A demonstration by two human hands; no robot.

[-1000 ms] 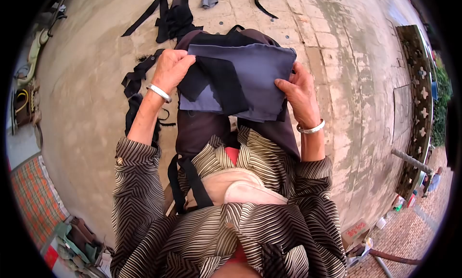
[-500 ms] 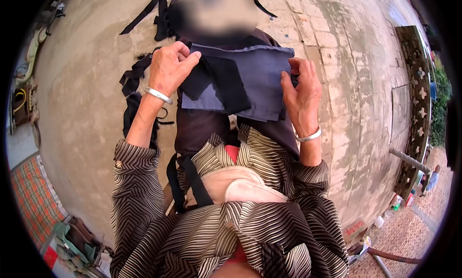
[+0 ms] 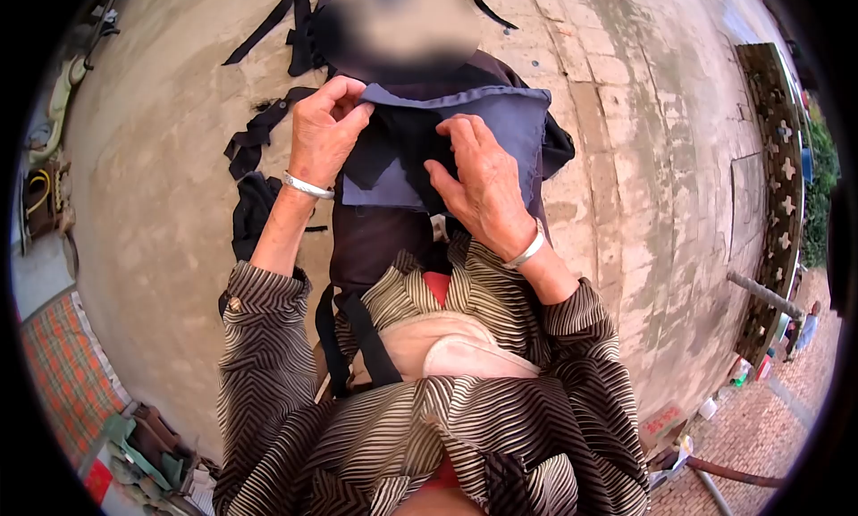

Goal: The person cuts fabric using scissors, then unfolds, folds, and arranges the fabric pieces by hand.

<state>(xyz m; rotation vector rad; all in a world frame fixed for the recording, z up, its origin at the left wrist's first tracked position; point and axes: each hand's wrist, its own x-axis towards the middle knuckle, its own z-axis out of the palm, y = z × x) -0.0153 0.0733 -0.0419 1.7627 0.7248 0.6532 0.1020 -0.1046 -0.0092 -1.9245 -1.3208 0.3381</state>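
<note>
A blue-grey piece of cloth [image 3: 517,127] with a frayed edge lies across the dark-trousered lap [image 3: 366,248]. Strips of black cloth [image 3: 407,141] rest on top of it. The upper left corner of the blue-grey cloth is pinched between the thumb and fingers of my left hand [image 3: 326,127]. Over the black cloth is my right hand [image 3: 487,181], its thumb and forefinger apart; whether the fingertips touch the fabric I cannot tell. Each wrist wears a silver bangle.
Black cloth scraps [image 3: 255,203] and straps [image 3: 268,29] lie on the concrete floor. Beyond the knees sits a blurred, pale round shape [image 3: 407,25]. A checked cloth [image 3: 71,355] is at far left, and a low patterned wall [image 3: 769,176] stands at right.
My right hand has left the right edge of the blue-grey cloth and moved left over the black cloth. My left hand keeps its pinch, shifted slightly right.
</note>
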